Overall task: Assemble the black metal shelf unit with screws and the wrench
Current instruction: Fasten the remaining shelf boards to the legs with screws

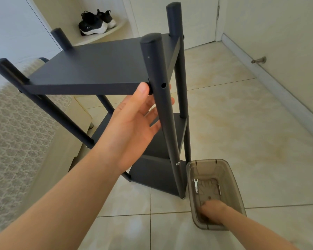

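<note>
Just above the flat left hand [132,121] steadying the black metal shelf unit [98,69], one post hole [163,85] lacks a screw; right hand [210,211], grip indiscernible, in the brown plastic bin [204,160] by the silver wrench [196,185].

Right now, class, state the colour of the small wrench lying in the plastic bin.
Silver; the wrench shows best in the head view.

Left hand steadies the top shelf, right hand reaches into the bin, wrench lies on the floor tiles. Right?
No. The head view shows the wrench lying inside the bin, not on the tiles. Left hand at top shelf, right hand in bin: both correct.
</note>
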Demonstrator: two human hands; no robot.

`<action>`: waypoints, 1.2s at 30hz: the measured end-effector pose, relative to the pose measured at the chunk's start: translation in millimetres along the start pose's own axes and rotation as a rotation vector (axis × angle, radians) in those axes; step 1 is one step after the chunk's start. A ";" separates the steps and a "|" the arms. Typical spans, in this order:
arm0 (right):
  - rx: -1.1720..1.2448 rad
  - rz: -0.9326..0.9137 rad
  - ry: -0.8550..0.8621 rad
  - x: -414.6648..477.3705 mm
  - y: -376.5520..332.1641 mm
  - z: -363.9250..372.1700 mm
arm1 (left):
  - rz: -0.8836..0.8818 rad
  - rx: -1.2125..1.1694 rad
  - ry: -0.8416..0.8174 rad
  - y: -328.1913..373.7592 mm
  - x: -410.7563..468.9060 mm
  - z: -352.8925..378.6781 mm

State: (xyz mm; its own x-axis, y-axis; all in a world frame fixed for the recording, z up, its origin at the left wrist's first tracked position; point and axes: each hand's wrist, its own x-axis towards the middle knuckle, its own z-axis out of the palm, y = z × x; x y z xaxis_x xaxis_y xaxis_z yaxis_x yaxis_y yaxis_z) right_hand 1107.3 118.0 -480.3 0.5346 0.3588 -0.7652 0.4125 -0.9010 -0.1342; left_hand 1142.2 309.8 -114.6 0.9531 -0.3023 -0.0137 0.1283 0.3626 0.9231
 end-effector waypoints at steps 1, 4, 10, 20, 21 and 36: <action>0.014 0.000 0.008 -0.1 0.4 -0.3 | 0.000 0.001 -0.002 -0.1 -0.3 -0.1; 0.096 0.019 0.028 1.4 2.2 0.1 | -0.001 0.001 -0.008 -0.1 -1.1 0.1; 0.303 0.085 0.186 -6.1 7.8 -15.4 | 0.003 0.021 -0.017 1.2 -1.5 0.1; 0.225 0.089 0.290 -55.3 20.9 -91.7 | 0.011 0.038 0.028 4.7 -10.7 6.3; 0.184 0.080 0.303 -67.0 22.1 -106.9 | 0.019 0.045 0.020 5.5 -11.2 6.7; 0.550 -0.338 0.953 -307.7 -55.4 -226.5 | 0.000 -0.013 0.104 10.3 -20.3 13.7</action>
State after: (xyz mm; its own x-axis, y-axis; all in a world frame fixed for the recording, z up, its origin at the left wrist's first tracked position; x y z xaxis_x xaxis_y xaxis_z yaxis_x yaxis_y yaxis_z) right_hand 1087.0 112.7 -94.8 0.8950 0.4303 0.1176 0.3890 -0.6241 -0.6776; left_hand 1120.4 307.5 -99.5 0.9763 -0.2096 -0.0536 0.1308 0.3747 0.9179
